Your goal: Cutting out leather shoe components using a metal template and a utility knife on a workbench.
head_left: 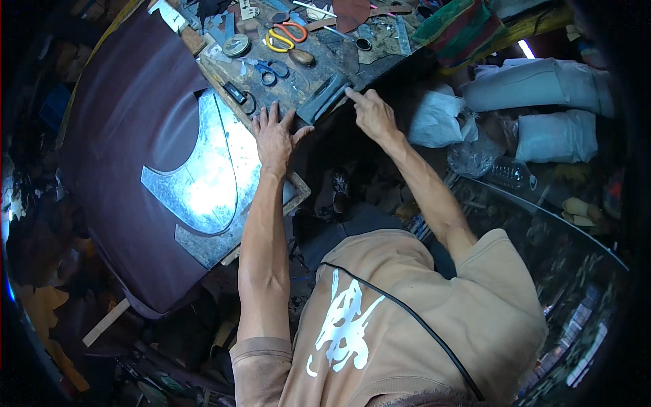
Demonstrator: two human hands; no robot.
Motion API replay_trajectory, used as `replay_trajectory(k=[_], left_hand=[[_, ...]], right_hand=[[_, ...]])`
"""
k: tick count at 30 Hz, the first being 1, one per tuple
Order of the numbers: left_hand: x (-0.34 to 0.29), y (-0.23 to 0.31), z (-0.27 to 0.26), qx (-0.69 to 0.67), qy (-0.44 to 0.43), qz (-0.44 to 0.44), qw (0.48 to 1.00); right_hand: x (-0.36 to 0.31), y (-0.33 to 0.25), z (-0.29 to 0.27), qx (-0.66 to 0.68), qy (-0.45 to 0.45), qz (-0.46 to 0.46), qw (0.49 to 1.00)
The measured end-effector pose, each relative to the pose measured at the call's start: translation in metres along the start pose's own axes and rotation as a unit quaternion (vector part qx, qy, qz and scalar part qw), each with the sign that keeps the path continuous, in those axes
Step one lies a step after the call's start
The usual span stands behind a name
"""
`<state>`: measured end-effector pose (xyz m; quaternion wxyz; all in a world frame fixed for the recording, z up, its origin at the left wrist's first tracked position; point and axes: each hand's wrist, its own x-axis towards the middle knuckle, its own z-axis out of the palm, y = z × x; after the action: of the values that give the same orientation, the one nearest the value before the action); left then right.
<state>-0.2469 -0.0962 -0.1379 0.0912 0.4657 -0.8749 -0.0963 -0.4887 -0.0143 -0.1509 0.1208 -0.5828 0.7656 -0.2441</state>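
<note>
Head view: a dark, narrow block (323,100) lies aslant on the cluttered workbench (298,80), along the edge nearest the person. At its far right end is the right hand (375,117), index finger extended to the block's tip and the other fingers curled; whether these close on anything cannot be told. The left hand (274,139) rests palm down at the bench edge, fingers spread wide and grasping nothing, its thumb pointing toward the block's near end; contact between the two cannot be made out.

Beyond the block, on the bench, lie blue-handled scissors (266,66), a rounded brown wooden piece (302,57), a second pair of scissors (290,35) with one yellow and one orange loop, and a round tin (236,45). Left of the left hand, a shiny metal sheet (200,180) with a concave upper-left edge overlies a broad maroon sheet (108,136), which hangs down in a curve. To the right of the bench, well apart from the hands, are white sacks (556,136) and a clear plastic bottle (512,173).
</note>
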Motion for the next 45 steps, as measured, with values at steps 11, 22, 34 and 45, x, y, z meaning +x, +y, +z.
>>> replay_trajectory(k=[11, 22, 34, 45], left_hand=[[0.002, 0.000, 0.002, -0.002, -0.008, -0.009, 1.000], [0.003, 0.002, -0.001, -0.005, -0.015, -0.006, 1.000], [0.002, 0.001, 0.000, -0.006, -0.002, -0.003, 1.000], [-0.001, 0.000, 0.001, -0.011, -0.004, -0.005, 1.000]], right_hand=[[-0.023, -0.017, 0.002, 0.022, -0.040, -0.095, 0.994], [-0.008, -0.012, 0.002, -0.016, -0.022, -0.041, 0.999], [-0.008, -0.012, -0.004, -0.012, -0.038, -0.056, 0.998], [0.009, 0.017, -0.017, -0.013, 0.076, -0.020, 0.997]])
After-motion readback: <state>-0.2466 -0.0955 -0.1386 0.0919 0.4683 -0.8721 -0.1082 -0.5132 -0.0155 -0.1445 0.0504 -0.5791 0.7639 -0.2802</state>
